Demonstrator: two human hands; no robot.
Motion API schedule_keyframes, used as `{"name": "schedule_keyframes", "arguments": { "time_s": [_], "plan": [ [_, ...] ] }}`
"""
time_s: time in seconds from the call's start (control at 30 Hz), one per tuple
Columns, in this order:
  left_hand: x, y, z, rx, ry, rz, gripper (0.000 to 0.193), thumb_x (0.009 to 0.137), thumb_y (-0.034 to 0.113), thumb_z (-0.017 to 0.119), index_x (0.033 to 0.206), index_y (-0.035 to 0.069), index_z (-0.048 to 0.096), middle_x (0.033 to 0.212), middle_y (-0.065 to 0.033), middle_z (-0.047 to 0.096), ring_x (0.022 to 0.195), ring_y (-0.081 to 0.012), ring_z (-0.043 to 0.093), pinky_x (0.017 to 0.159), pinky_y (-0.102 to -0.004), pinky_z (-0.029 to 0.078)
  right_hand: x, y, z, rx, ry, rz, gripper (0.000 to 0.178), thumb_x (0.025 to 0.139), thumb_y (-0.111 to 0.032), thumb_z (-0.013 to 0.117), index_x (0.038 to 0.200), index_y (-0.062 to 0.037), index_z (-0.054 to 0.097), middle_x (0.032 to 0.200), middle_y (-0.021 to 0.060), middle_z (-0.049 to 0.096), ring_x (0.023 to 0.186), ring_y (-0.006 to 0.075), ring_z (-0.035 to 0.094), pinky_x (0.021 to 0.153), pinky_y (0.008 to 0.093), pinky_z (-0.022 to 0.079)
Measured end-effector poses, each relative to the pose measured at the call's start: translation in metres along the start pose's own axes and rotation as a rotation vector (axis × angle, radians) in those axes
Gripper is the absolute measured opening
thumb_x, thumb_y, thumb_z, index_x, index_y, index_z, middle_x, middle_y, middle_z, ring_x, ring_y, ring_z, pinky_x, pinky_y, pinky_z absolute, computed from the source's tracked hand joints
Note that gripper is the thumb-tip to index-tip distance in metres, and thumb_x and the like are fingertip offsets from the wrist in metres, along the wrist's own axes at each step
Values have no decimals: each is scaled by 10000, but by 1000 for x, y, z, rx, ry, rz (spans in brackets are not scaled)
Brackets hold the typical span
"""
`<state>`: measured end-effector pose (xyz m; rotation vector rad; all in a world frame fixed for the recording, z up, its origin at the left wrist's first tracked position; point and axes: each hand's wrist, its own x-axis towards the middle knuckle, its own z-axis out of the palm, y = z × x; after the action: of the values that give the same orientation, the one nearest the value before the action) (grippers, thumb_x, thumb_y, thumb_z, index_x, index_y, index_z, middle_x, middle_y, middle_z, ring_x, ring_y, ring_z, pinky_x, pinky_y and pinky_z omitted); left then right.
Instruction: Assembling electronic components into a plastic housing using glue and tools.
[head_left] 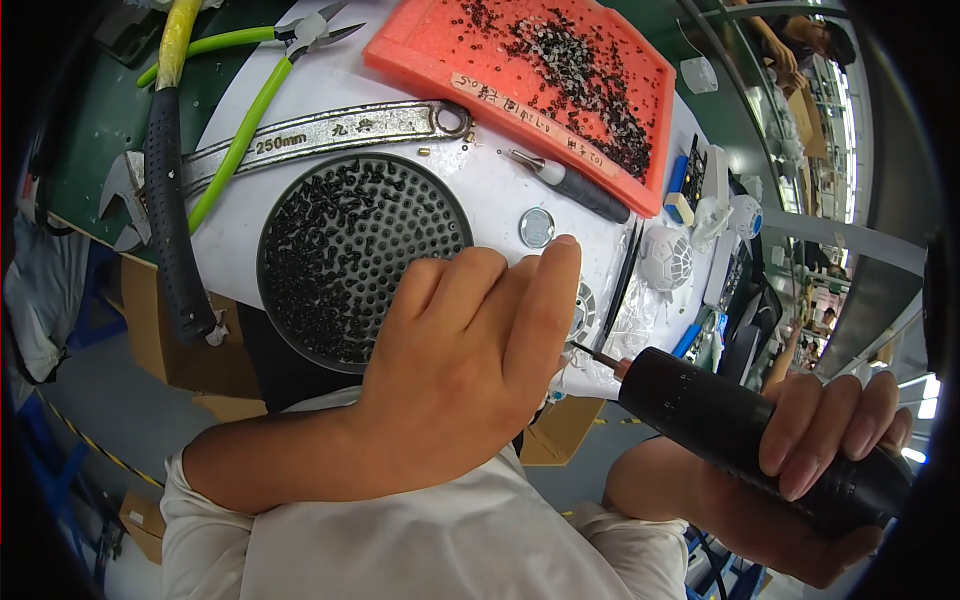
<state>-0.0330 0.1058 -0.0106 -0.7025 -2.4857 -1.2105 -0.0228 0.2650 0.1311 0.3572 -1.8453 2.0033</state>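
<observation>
My left hand is closed, its fingers bent around a small white slotted round part that they mostly cover. My right hand grips a black electric screwdriver. Its thin bit points left, and the tip meets the lower edge of the white part or lies just beside it; I cannot tell which. Left of my left hand is a round dark dish with a studded bottom, partly filled with small black screws. Just beyond my fingers sits a small round silvery disc.
A red tray of tiny dark and clear rings stands at the back. Around the dish lie a hand-held driver, an adjustable wrench, green-handled cutters and a black-handled tool. White domed housings sit to the right.
</observation>
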Motion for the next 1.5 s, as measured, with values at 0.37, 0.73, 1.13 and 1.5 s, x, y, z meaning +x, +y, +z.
{"name": "schedule_keyframes", "arguments": {
  "time_s": [0.37,0.73,1.13,1.5],
  "plan": [
    [0,-1,1,6,1,11,813,643,180,822,1321,-89,461,1181,-158,628,906,-289,585,760,-416,414,1,1,5,-43,4,29,501,762,-14,805,1099,-29,435,921,89,519,558,228,585,483,382,530],
    [-1,0,0,-1,-5,-3,814,630,171,829,1315,-81,469,1184,-152,630,904,-286,587,764,-414,416,3,2,0,-61,-55,80,460,779,34,776,1059,-49,421,895,89,529,560,230,594,495,379,545],
    [-1,-1,2,-8,-7,-3,838,603,158,839,1319,-69,468,1163,-142,633,891,-283,583,755,-411,413,14,8,-5,-30,-396,72,379,970,-318,564,1180,-28,439,1079,153,525,742,296,611,618,397,522],
    [2,0,-4,-35,-31,-7,850,590,136,846,1320,-66,461,1136,-145,619,895,-297,571,771,-428,407,12,-20,-28,100,-341,-26,497,912,-368,624,1210,-33,411,1103,131,521,763,302,623,632,426,543]
  ]
}}
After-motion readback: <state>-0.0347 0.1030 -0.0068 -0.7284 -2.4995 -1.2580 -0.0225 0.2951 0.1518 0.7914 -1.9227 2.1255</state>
